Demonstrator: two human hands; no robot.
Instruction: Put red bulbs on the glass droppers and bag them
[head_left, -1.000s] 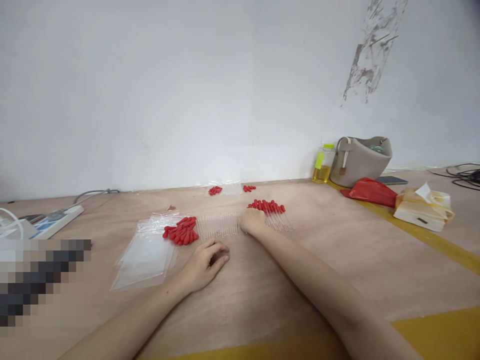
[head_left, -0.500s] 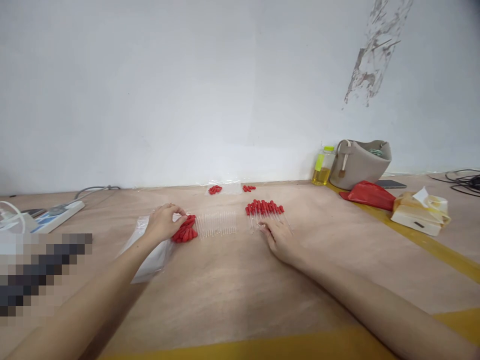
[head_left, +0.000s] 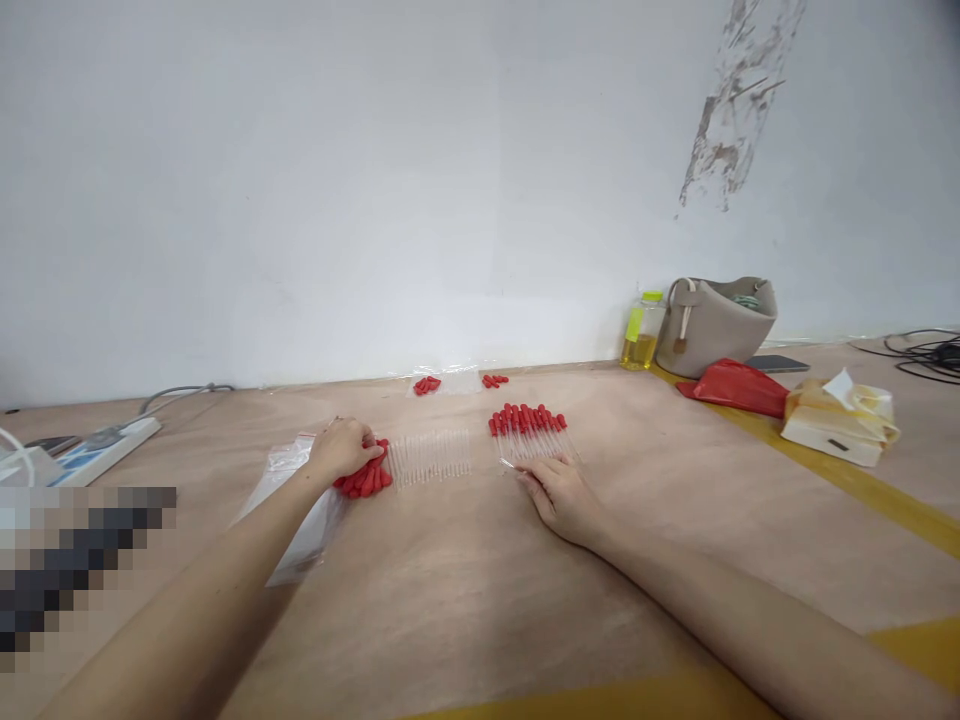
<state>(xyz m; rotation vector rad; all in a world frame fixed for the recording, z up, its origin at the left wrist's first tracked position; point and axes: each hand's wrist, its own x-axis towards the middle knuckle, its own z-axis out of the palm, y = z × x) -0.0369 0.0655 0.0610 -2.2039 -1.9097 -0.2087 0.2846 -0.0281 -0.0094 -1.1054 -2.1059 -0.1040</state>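
Note:
My left hand (head_left: pixel 346 450) is at a pile of red rubber bulbs (head_left: pixel 369 482), thumb and fingers closed on a bulb at its top edge; the fingertips are partly hidden. Beneath that wrist lies a clear plastic bag (head_left: pixel 300 535). Beside the pile, a row of thin clear glass dropper tubes (head_left: pixel 431 456) is laid out side by side. My right hand (head_left: pixel 564 498) pinches one clear glass tube (head_left: pixel 509 464), its end pointing up to the left. Just beyond this hand lie several droppers with red bulbs fitted (head_left: pixel 527 420).
Two small groups of red bulbs (head_left: pixel 427 385) lie with a clear bag by the wall. At right stand a bottle of yellow liquid (head_left: pixel 640 335), a grey bag (head_left: pixel 716 325), a red pouch (head_left: pixel 739 387) and a tissue pack (head_left: pixel 840 420). A power strip (head_left: pixel 112 450) is at left.
My left hand has lowered onto the bulb pile and its fingers have closed there. My right hand has drawn slightly back from the fitted droppers, bringing a glass tube in its fingers.

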